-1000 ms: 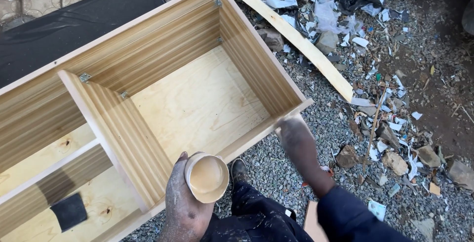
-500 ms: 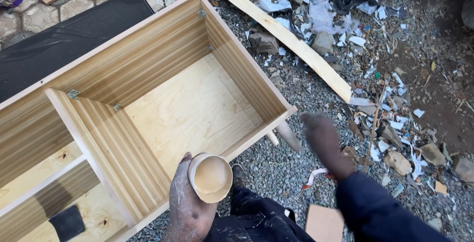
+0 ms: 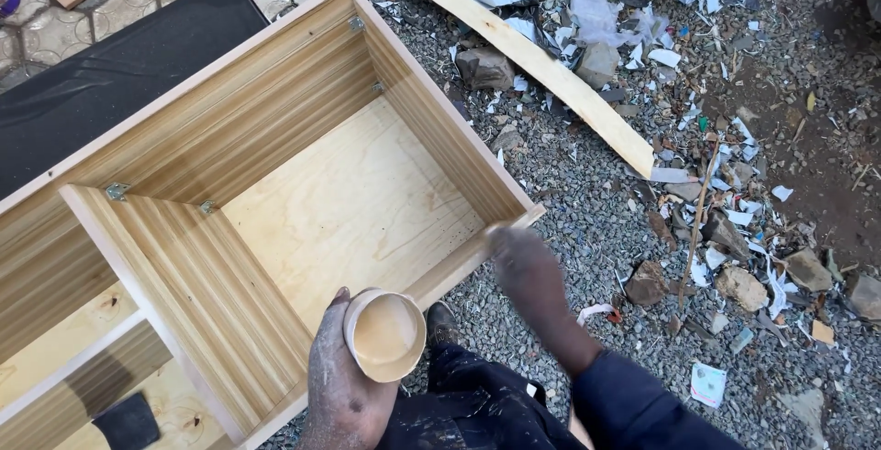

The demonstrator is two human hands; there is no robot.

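While gripping a glue-filled cup (image 3: 385, 333) level in left hand (image 3: 341, 386), pressed blurred right hand (image 3: 525, 266), grip unclear, onto cabinet (image 3: 477, 253) edge beside it

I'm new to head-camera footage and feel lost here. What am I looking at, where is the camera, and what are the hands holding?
The single picture comes from a camera worn on a person's head, looking down at their own bare hands. The left hand holds a small round tub of pale cream-coloured paste. The right hand is blurred at the front corner of a large open wooden cabinet carcass lying on grey gravel; whether it holds anything cannot be told. A long pale wooden plank and torn paper scraps lie beyond.
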